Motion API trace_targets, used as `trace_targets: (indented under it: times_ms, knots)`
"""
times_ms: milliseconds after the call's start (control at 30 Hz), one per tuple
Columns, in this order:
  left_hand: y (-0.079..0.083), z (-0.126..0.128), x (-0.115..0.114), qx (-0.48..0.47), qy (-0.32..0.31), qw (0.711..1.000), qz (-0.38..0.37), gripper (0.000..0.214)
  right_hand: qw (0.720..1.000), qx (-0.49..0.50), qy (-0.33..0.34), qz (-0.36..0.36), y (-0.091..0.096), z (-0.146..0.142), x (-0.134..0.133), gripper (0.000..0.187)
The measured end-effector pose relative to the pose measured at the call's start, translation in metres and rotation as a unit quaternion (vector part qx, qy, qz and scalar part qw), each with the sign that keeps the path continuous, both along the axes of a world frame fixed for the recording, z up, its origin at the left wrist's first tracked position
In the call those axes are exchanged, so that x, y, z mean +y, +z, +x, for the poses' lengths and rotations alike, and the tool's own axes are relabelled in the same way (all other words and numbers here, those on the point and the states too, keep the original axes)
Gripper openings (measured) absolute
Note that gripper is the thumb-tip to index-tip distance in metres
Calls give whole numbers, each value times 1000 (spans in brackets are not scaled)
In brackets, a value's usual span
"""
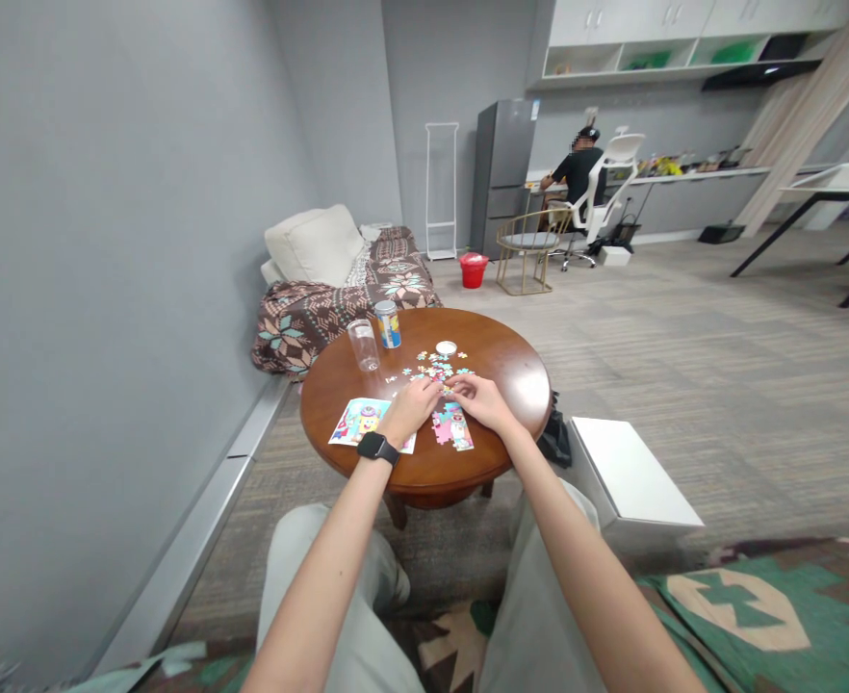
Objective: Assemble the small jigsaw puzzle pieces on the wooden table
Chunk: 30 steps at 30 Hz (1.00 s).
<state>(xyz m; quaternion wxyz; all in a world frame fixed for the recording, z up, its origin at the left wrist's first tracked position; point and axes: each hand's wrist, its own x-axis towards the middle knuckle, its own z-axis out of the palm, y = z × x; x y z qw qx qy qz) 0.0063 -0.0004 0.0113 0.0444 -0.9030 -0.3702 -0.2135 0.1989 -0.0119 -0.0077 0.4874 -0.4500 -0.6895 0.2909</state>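
My left hand (416, 404), with a dark watch on the wrist, has its fingers closed at the near edge of a loose pile of jigsaw pieces (440, 370). Close beside it, the bent fingers and thumb of my right hand (480, 398) come together. Anything between the fingertips is too small to make out. Just below the hands lies a joined section of the jigsaw puzzle (453, 429), pink and light blue. The printed picture sheet (356, 420), showing a yellow cartoon figure, lies partly under my left hand and wrist.
On the round wooden table (497, 342) stand a clear plastic jar (364, 345), a printed can (388, 325) and a white round lid (446, 347). A white box (633, 467) is at the right. Behind are a covered sofa (388, 269), a red bucket (473, 271) and a seated person (581, 173).
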Motion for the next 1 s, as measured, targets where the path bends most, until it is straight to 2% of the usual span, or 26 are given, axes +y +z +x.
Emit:
trace_targets:
  times_ms: [333,667,1000]
  knots:
    - [-1,-1,0,-5,-4,1000,1,21,1000,-5,21,-5,3,0,-3,17]
    - [2,0,-2,5,2,1000,4,21,1000,-21,1,19,4,1,-4,17]
    - [-3,0,1,-6,-7,1000,6,20,1000,-19,1,16,2,1,-1,19]
